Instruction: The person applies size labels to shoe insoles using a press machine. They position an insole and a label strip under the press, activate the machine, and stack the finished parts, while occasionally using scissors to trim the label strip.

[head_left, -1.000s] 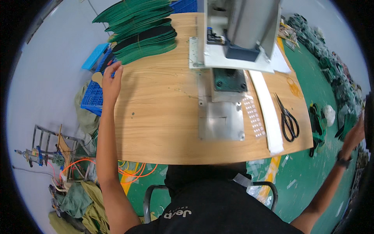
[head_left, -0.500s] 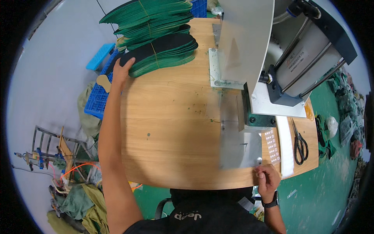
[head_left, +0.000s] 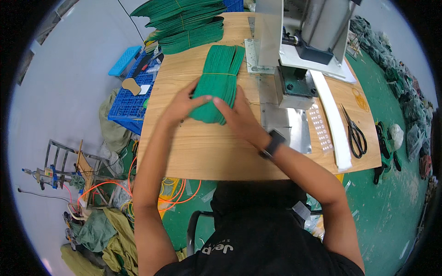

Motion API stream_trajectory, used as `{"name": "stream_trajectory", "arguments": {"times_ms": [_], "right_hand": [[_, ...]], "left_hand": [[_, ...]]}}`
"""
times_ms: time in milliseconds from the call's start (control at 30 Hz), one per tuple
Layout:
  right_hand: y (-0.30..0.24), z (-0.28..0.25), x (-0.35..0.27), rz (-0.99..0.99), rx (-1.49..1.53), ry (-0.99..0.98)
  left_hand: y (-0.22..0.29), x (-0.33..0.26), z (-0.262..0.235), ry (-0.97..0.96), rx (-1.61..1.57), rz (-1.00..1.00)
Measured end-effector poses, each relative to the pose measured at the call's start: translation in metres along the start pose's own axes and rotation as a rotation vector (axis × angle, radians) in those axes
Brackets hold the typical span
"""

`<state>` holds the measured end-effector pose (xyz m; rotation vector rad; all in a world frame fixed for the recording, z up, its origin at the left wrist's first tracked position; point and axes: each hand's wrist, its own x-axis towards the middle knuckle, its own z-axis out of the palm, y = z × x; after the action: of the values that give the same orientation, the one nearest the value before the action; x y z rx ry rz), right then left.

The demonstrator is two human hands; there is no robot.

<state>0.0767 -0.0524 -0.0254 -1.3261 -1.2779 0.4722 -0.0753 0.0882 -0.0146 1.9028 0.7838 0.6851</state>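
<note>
A bundle of green insoles [head_left: 217, 83] stands on its edges over the middle of the wooden table, with a thin yellow rubber band round it. My left hand [head_left: 186, 103] grips its left side, thumb across the near part. From the right, my right hand [head_left: 239, 115] clasps the same bundle, its thumb also on the near part. The fingertips behind the bundle are hidden. Farther back, more banded insole bundles [head_left: 193, 39] lie piled at the table's far left.
A press [head_left: 297, 87] with a metal base plate [head_left: 287, 126] stands right of the bundle. Beyond it are a sticker sheet [head_left: 321, 129], a white strip [head_left: 332, 124], black scissors [head_left: 354, 133] and rubber bands [head_left: 360, 99]. A blue crate [head_left: 126, 108] stands left of the table [head_left: 184, 156].
The front insole bundle has left the pile and come to mid-table, turned edge-up. My right hand has moved from the table's near edge onto it. The view has shifted.
</note>
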Motion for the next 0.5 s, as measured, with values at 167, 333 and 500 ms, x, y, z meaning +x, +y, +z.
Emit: {"name": "stream_trajectory", "arguments": {"times_ms": [167, 333, 500], "right_hand": [[0.012, -0.010, -0.041, -0.067, 0.125, -0.102], [-0.030, -0.036, -0.077, 0.111, 0.001, -0.087], [-0.027, -0.013, -0.076, -0.146, -0.127, -0.097]], "left_hand": [[0.038, -0.092, 0.033, 0.033, -0.006, 0.009], [0.043, -0.135, 0.022, 0.220, 0.060, -0.136], [0.055, -0.104, 0.049, 0.213, -0.056, -0.006]]}}
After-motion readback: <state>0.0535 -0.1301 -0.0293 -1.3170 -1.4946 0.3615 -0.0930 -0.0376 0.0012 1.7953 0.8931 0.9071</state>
